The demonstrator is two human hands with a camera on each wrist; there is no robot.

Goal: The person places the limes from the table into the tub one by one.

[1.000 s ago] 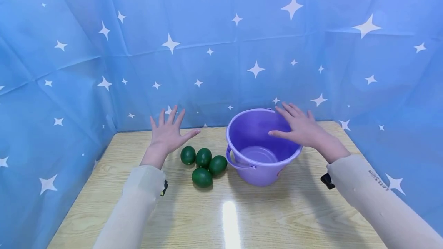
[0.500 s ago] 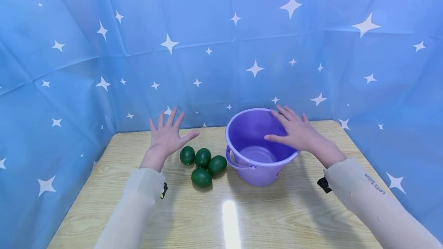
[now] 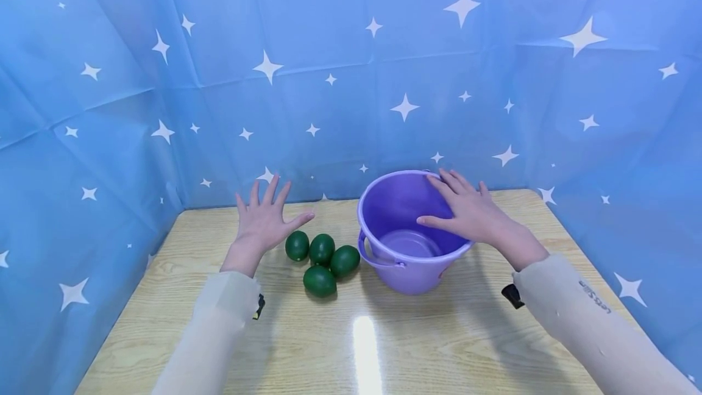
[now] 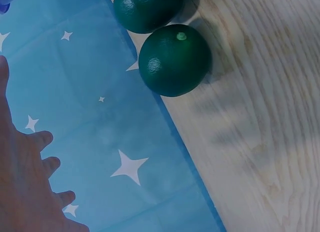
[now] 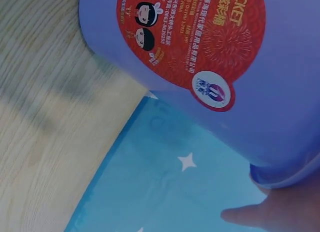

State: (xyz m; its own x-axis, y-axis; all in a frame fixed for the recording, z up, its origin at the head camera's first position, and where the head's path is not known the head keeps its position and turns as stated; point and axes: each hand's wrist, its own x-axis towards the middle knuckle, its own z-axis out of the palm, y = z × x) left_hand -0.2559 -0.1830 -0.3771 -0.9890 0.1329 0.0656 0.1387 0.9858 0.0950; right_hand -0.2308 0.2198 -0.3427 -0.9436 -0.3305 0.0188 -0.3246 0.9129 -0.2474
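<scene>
My left hand (image 3: pixel 263 221), fingers spread, is just left of several dark green, egg-shaped fruits (image 3: pixel 322 250) clustered on the table, and holds nothing. Up close in the left wrist view, one fruit (image 4: pixel 175 61) shows a small pale green stem nub; that hand (image 4: pixel 25 177) is apart from it. A purple bucket (image 3: pixel 417 276) stands upright right of the fruits, its mouth tilted toward me in view and its inside bare. My right hand (image 3: pixel 474 212) overlaps the bucket's right rim, fingers extended. A red printed label (image 5: pixel 200 37) covers the bucket's side in the right wrist view.
The wooden table (image 3: pixel 307 346) carries a bright glare streak near its front. A blue curtain (image 3: pixel 329 35) with white stars encloses the back and both sides. The bucket's purple handle (image 3: pixel 378 261) hangs down on its left, close to the nearest fruit.
Over the last second my right hand has shifted a little left and down across the bucket's rim. My left hand has sunk slightly. Fruits and bucket stay in place.
</scene>
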